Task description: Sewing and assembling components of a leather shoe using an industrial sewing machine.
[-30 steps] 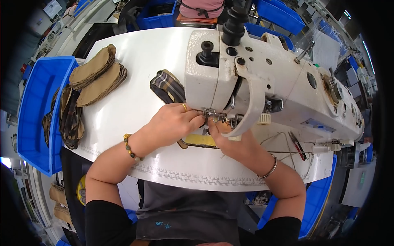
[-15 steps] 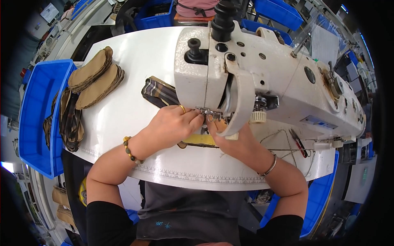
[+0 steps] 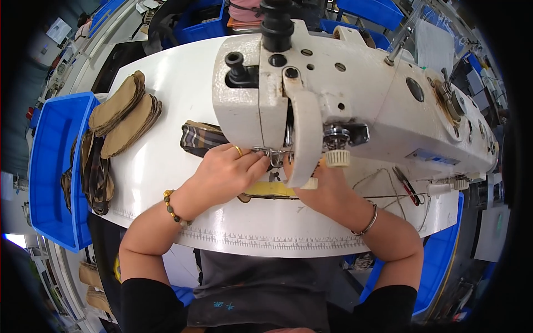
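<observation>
At the needle of a white sewing machine (image 3: 355,83), both my hands work close together. My left hand (image 3: 230,173) has its fingers pressed together on a dark plaid zippered fabric piece (image 3: 201,139), which sticks out to the left behind the hand. Its fingertips are beside the metal presser foot (image 3: 273,155). My right hand (image 3: 325,188) is on the other side of the foot, its fingers bent inward and mostly hidden behind the machine's white lever; what they grip does not show. A yellow strip (image 3: 272,189) lies on the table just below the fingertips.
Two stacks of brown oval pieces (image 3: 132,125) lie at the left. A blue bin (image 3: 58,172) stands at the table's left edge, with plaid pieces (image 3: 97,177) draped over its side. Black-and-red thread snips (image 3: 407,186) and loose thread lie right. A printed ruler (image 3: 250,242) follows the front edge.
The whole view has shifted slightly, with the machine now further left in the picture. Both hands stay at the presser foot, with no clear change in hold.
</observation>
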{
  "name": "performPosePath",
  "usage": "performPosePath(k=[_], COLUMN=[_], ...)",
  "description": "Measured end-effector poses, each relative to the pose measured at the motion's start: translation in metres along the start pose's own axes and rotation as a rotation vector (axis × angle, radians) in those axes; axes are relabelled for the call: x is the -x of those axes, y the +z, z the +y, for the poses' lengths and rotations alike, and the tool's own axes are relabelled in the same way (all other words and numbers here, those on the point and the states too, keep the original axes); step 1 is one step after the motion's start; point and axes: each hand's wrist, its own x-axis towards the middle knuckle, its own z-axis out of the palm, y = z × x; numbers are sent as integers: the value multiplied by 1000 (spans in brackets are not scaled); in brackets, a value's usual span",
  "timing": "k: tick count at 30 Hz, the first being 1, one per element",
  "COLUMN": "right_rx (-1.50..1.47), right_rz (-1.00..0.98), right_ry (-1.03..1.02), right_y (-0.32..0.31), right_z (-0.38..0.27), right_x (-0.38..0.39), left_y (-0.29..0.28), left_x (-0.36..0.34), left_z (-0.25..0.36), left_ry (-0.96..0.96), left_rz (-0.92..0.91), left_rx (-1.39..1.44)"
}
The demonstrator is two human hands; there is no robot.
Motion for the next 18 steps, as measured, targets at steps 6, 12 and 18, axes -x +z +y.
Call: performPosePath(k=[6, 12, 18], right_rx=[-208, -117, -87], right_rz=[-85, 32, 25], right_ry=[206, 141, 9], right_y=[5, 15, 11], right_z=[-8, -9, -7], right_x=[-1, 2, 5], left_y=[0, -6, -1], left_x=[-1, -6, -4], left_z=[6, 13, 10], left_ry=[0, 33, 14], left_rz=[25, -28, -43], left_rx=[-9, -80, -68])
